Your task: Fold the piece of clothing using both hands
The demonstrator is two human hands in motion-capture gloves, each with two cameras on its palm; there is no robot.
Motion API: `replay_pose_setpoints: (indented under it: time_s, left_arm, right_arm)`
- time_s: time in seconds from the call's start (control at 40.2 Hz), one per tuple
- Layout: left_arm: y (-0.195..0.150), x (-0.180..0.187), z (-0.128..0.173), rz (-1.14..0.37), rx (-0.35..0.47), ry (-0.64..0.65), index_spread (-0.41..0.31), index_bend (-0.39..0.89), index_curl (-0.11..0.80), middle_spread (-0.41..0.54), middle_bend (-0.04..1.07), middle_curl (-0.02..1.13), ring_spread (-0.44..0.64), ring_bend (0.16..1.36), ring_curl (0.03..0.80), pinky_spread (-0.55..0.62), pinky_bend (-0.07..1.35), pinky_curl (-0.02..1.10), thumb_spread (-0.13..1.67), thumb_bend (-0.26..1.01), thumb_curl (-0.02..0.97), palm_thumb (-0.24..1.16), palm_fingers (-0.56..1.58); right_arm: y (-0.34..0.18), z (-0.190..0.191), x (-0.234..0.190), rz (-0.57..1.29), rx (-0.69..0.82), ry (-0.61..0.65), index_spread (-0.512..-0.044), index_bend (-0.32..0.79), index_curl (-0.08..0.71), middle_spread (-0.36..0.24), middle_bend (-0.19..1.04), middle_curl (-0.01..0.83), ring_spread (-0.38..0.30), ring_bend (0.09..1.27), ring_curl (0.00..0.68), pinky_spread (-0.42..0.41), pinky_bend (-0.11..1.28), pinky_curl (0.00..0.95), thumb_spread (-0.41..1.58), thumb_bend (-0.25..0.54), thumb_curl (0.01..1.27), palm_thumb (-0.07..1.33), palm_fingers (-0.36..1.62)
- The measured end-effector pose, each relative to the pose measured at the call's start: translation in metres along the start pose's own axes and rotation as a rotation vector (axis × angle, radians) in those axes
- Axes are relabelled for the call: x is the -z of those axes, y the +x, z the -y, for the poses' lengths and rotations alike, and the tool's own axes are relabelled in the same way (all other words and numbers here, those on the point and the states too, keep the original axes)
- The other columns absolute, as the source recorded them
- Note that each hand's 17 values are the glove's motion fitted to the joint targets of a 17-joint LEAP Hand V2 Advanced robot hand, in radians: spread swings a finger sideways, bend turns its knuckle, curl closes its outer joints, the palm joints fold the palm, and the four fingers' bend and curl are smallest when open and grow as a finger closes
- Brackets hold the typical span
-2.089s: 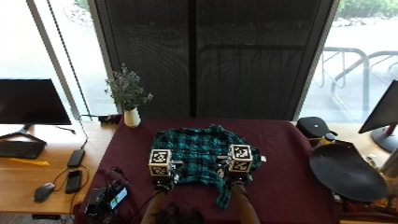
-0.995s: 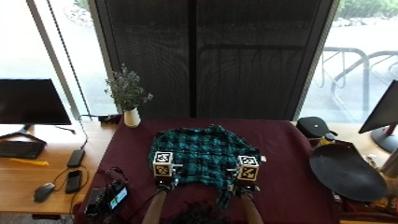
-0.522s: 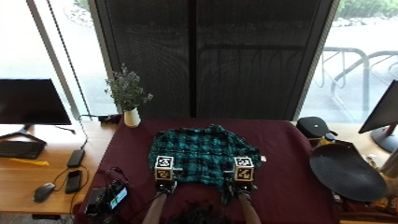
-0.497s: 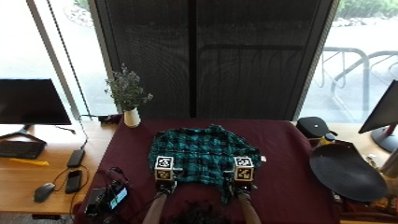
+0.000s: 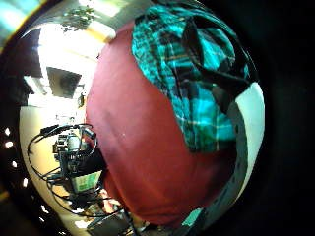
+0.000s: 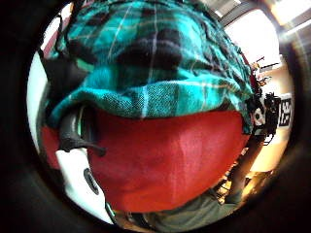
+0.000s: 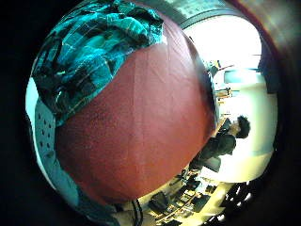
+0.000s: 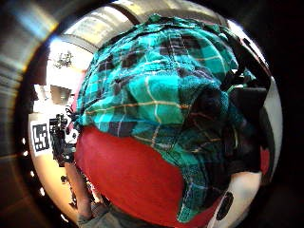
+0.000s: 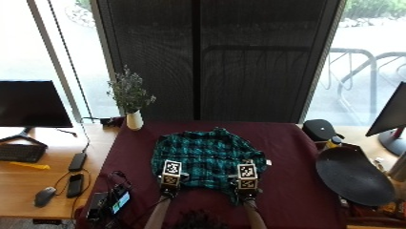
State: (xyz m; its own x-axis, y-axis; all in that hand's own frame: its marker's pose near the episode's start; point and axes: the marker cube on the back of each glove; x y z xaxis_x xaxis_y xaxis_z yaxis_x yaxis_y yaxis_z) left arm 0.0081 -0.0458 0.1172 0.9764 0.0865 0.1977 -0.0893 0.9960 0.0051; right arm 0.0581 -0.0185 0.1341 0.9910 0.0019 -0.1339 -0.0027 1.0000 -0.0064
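Observation:
A teal and black plaid shirt lies crumpled on the dark red table, in front of me. My left hand is at the shirt's near left edge. My right hand is at its near right edge. In the left thumb side view, the hem of the shirt runs across the red cloth, with my black thumb curled under it. In the right thumb side view, black fingers pinch a bunched fold of the shirt. A loose part of the shirt hangs toward me beside the right hand.
A white vase with a plant stands at the table's far left corner. A black round dish and a black pouch lie at the right. A device with cables sits at the near left. A wooden desk holds a mouse and phones.
Both hands have drawn back toward me, from the shirt's middle to its near edge. The right hand also shifted outward to the right.

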Motion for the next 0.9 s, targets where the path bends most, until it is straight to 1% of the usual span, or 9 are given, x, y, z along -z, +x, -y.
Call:
replay_pose_setpoints:
  time_s: [0.099,0.174,0.224,0.373,0.473,0.547,0.696,0.796,0.895]
  left_arm:
    - [-0.003,-0.011,0.007,0.096,-0.010,-0.001,-0.249,0.09,0.376,-0.284,0.30,0.47,-0.30,0.54,0.367,-0.16,0.35,0.38,1.09,-0.01,0.419,0.77,1.14]
    - [-0.007,0.010,-0.006,0.094,-0.023,-0.052,-0.260,0.11,0.370,-0.303,0.32,0.48,-0.33,0.60,0.387,-0.20,0.35,0.39,1.07,-0.01,0.423,0.79,1.22]
    - [-0.012,0.027,-0.018,0.069,-0.047,-0.107,-0.267,0.12,0.369,-0.310,0.33,0.48,-0.35,0.63,0.397,-0.22,0.35,0.39,1.07,-0.01,0.427,0.80,1.23]
    - [-0.025,0.039,-0.034,-0.049,-0.176,-0.367,-0.281,0.17,0.382,-0.331,0.39,0.50,-0.37,0.67,0.420,-0.22,0.25,0.39,1.07,-0.01,0.421,0.82,1.21]
    - [-0.035,0.067,-0.045,-0.085,-0.215,-0.451,-0.286,0.17,0.391,-0.336,0.40,0.50,-0.38,0.68,0.426,-0.21,0.21,0.39,1.08,-0.02,0.416,0.82,1.20]
    - [-0.043,0.088,-0.043,-0.103,-0.217,-0.465,-0.289,0.17,0.396,-0.338,0.40,0.51,-0.38,0.68,0.429,-0.21,0.19,0.39,1.08,-0.02,0.411,0.82,1.20]
    - [-0.060,0.126,0.000,-0.102,-0.124,-0.382,-0.289,0.17,0.405,-0.341,0.41,0.51,-0.38,0.69,0.431,-0.20,0.18,0.39,1.08,-0.02,0.403,0.82,1.20]
    - [-0.064,0.144,0.049,-0.075,-0.027,-0.319,-0.287,0.16,0.407,-0.342,0.42,0.51,-0.39,0.70,0.434,-0.19,0.17,0.39,1.08,-0.02,0.397,0.82,1.19]
    - [-0.060,0.156,0.091,-0.025,0.072,-0.256,-0.287,0.17,0.411,-0.343,0.43,0.52,-0.39,0.72,0.438,-0.18,0.13,0.37,1.09,-0.02,0.393,0.82,1.17]
  right_arm:
    - [0.005,0.004,-0.004,0.000,0.016,-0.032,-0.305,0.18,0.396,-0.203,0.21,0.336,-0.259,0.38,0.354,-0.272,0.58,0.357,1.04,0.063,0.42,1.05,1.14]
    - [0.008,-0.007,0.010,0.010,0.052,-0.113,-0.304,0.14,0.388,-0.208,0.24,0.357,-0.271,0.38,0.361,-0.288,0.57,0.359,1.03,0.054,0.43,1.06,1.17]
    - [0.011,-0.014,0.022,0.030,0.089,-0.187,-0.302,0.13,0.382,-0.210,0.24,0.367,-0.277,0.40,0.368,-0.299,0.56,0.360,1.02,0.042,0.44,1.06,1.20]
    - [0.018,-0.037,0.070,0.123,0.242,-0.395,-0.300,0.11,0.359,-0.214,0.25,0.388,-0.299,0.50,0.397,-0.318,0.55,0.361,0.99,0.014,0.45,1.07,1.24]
    - [0.021,-0.036,0.093,0.158,0.315,-0.436,-0.297,0.11,0.347,-0.213,0.26,0.402,-0.298,0.53,0.408,-0.325,0.55,0.363,0.99,-0.002,0.46,1.08,1.24]
    - [0.023,-0.026,0.115,0.198,0.353,-0.418,-0.297,0.11,0.339,-0.213,0.27,0.411,-0.298,0.55,0.413,-0.327,0.56,0.366,0.98,-0.013,0.47,1.08,1.24]
    - [0.027,0.028,0.157,0.301,0.325,-0.327,-0.290,0.10,0.323,-0.218,0.28,0.428,-0.292,0.58,0.422,-0.331,0.57,0.372,0.96,-0.027,0.47,1.06,1.25]
    - [0.023,0.079,0.182,0.379,0.246,-0.267,-0.289,0.10,0.315,-0.218,0.31,0.440,-0.287,0.60,0.427,-0.339,0.57,0.373,0.94,-0.028,0.48,1.04,1.25]
    - [0.011,0.122,0.206,0.489,0.187,-0.122,-0.287,0.10,0.307,-0.222,0.32,0.449,-0.282,0.62,0.434,-0.344,0.58,0.376,0.93,-0.026,0.48,1.03,1.26]
